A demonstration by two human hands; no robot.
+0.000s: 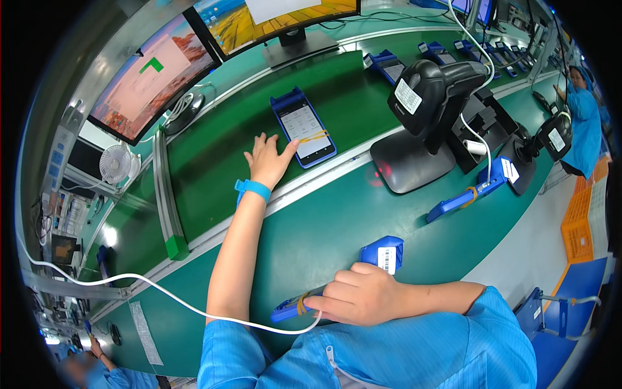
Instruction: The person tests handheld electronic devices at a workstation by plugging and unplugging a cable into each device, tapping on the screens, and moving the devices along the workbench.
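My left hand is open over the green belt, fingers spread. Its thumb tip is at the near left edge of a blue handheld payment terminal, which lies screen up with a tan rubber band around it; whether they touch I cannot tell. Close to my body, my right hand is closed around another blue payment terminal. A barcode label shows at its far end and a rubber band near its other end. A white cable runs from the left to the fingers of that hand, where its end is hidden.
On the right stands a black barcode scanner on its base, beside a black tray and a third, cabled blue terminal. More terminals line the belt's far part. Two monitors stand behind. A metal rail edges the belt.
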